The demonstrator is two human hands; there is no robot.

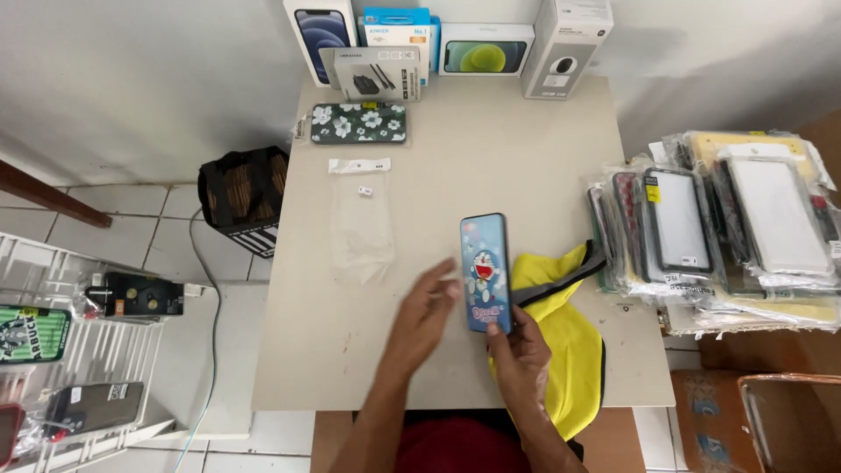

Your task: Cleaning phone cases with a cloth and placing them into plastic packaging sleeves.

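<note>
Blue cartoon phone case [486, 271] in right hand [519, 357], above yellow cloth [565, 350].

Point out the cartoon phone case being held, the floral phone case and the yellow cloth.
cartoon phone case [485, 263], head view, middle of its blue back.
floral phone case [360, 123], head view, centre of its flowered back.
yellow cloth [569, 342], head view, bare fold right of the right hand [523, 357].

My left hand [422, 317]: bare, no ring or glove.
My right hand [519, 355]: bare too, nothing on its fingers.
My forearms: uncovered, no sleeves or watch.
My lap: dark red cloth garment [442, 445].
</note>
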